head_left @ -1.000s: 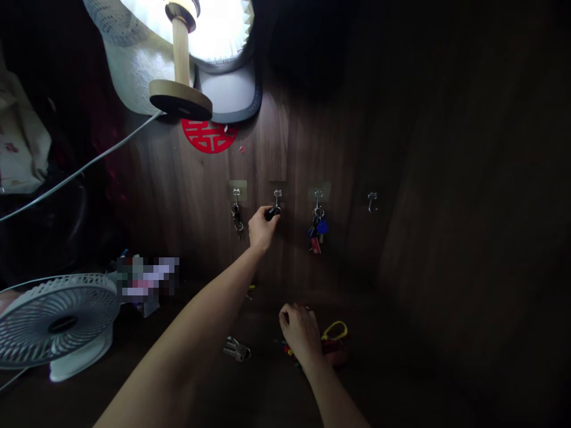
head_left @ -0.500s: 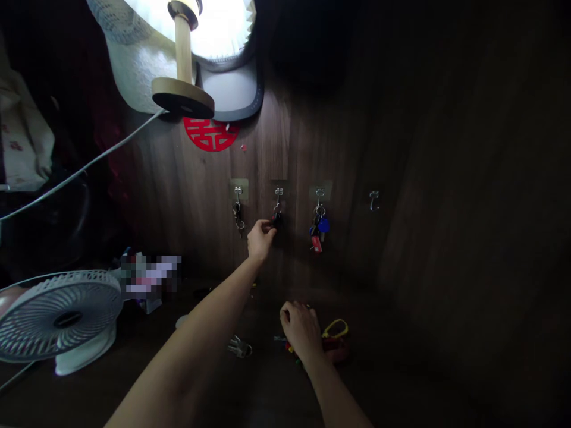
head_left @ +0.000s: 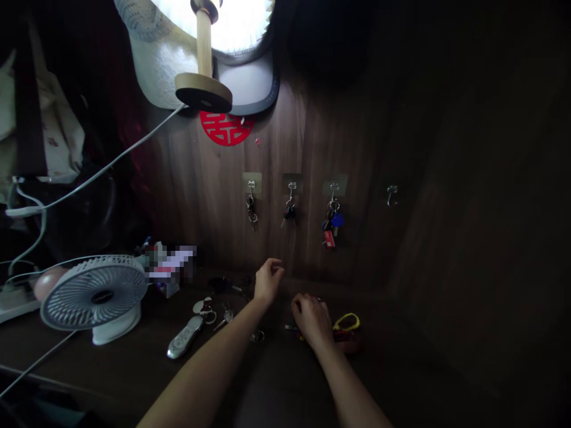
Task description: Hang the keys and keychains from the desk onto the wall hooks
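Observation:
My left hand is in the air between the wall and the tabletop, below the middle hooks. Its fingers are loosely bent, a small gap shows by the thumb, and I see nothing in them. My right hand rests low over the tabletop with its fingers curled downward; what they may hold is hidden. Beside it lie a yellow loop and a dark red item, with small coloured bits under the wrist. A key bunch with a black fob hangs from the second hook.
Keys hang at left, and keys with blue and red tags hang right of centre. The far-right hook is bare. Loose keys, a silver handset-like object and a white fan stand left. A lamp is above.
My left hand has let go of the black-fob keys on the second hook and dropped toward the tabletop. My right hand stays by the yellow loop. The whole view has shifted.

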